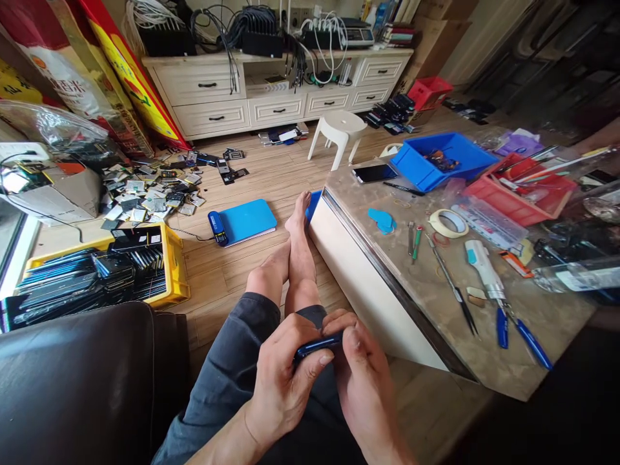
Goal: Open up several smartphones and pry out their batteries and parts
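Over my lap I hold a dark blue phone (317,347), seen edge-on and tilted, with both hands. My left hand (281,374) wraps its left end, the thumb along the near edge. At the other end my right hand (363,374) grips it, thumb on top and fingers curled behind. The phone's faces are mostly hidden by my fingers. On the table to my right lie blue-handled pliers (520,332), tweezers (453,284), a white-grey handheld tool (484,268) and a green screwdriver (417,243).
A blue bin (421,165) and a red bin (518,200) stand on the table (411,278). A yellow crate (177,271) full of phones sits on the floor at left, beside a brown leather seat (87,381). Farther off are loose batteries (145,194), a white stool (341,126) and a drawer cabinet (276,110).
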`<state>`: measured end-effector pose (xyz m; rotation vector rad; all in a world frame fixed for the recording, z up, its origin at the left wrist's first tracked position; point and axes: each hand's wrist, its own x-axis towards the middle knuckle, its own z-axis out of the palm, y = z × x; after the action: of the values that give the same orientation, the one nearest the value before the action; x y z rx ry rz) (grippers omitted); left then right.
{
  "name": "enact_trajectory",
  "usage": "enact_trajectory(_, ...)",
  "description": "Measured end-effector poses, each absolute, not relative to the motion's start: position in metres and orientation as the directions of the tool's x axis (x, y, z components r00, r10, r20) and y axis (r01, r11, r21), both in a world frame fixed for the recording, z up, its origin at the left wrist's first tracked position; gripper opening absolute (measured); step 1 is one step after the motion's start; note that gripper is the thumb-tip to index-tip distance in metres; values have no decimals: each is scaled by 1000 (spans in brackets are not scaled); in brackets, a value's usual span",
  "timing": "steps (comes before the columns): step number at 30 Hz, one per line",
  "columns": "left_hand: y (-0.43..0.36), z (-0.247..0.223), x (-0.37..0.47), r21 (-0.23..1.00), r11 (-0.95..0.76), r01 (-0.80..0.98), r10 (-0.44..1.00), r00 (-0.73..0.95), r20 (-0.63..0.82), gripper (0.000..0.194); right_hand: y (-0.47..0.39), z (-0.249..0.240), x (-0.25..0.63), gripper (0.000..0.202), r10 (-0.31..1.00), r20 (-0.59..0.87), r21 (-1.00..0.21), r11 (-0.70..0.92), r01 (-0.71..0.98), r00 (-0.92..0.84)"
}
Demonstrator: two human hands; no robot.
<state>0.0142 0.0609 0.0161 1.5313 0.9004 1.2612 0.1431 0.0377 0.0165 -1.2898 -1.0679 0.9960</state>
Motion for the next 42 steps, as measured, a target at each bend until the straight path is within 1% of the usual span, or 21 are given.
enact_trajectory(3, 56, 11, 21, 958, -283, -52, 935, 206, 287, 9, 33, 13, 151, 25, 978, 18, -995, 38, -96, 207)
enact_trajectory(4, 54, 9, 23, 959, -278, -61, 937, 204, 284, 9, 31, 12, 153, 23, 978, 10, -994, 32, -105, 208)
enact_trajectory(12, 39, -8, 36, 956, -266, -124, 932, 219, 288, 16, 14, 11, 162, 24, 966, -18, -995, 7, -96, 257)
enact_trajectory(15, 31, -19, 40, 967, -222, -125, 943, 226, 246, 14, 7, 5, 164, 21, 964, -69, -996, -51, -76, 257)
enact_trajectory(19, 22, -36, 43, 982, -151, -110, 946, 273, 176, 18, -4, -8, 171, 17, 958, -156, -988, -148, -51, 241)
enact_trajectory(22, 17, -43, 44, 983, -165, -81, 928, 323, 183, 16, -11, -12, 176, 14, 955, -173, -985, -174, -17, 239)
enact_trajectory(25, 16, -46, 45, 981, -187, -52, 911, 363, 193, 11, -12, -13, 177, 16, 952, -130, -987, -152, 56, 275)
enact_trajectory(28, 20, -47, 45, 991, -131, -42, 923, 360, 137, 11, -7, -16, 176, 19, 945, -84, -990, -115, 81, 315)
enact_trajectory(32, 33, -42, 43, 994, 73, -80, 902, 430, -32, 18, 3, -29, 174, 20, 942, -92, -995, -100, 9, 322)
enact_trajectory(34, 40, -38, 41, 977, 186, -105, 861, 497, -110, 23, 5, -33, 173, 21, 927, -59, -998, -62, -5, 371)
enact_trajectory(36, 43, -35, 40, 960, 261, -103, 812, 562, -161, 24, 5, -34, 173, 23, 903, -6, -1000, -15, 19, 430)
enact_trajectory(38, 44, -32, 38, 949, 306, -78, 768, 609, -198, 27, 4, -30, 175, 20, 894, 58, -995, 18, 93, 445)
enact_trajectory(40, 42, -28, 36, 940, 335, -60, 745, 628, -225, 32, 0, -23, 180, 12, 910, 127, -974, 38, 225, 395)
enact_trajectory(42, 39, -24, 33, 936, 346, -62, 740, 631, -232, 35, -3, -15, 186, 16, 932, 188, -922, 59, 382, 309)
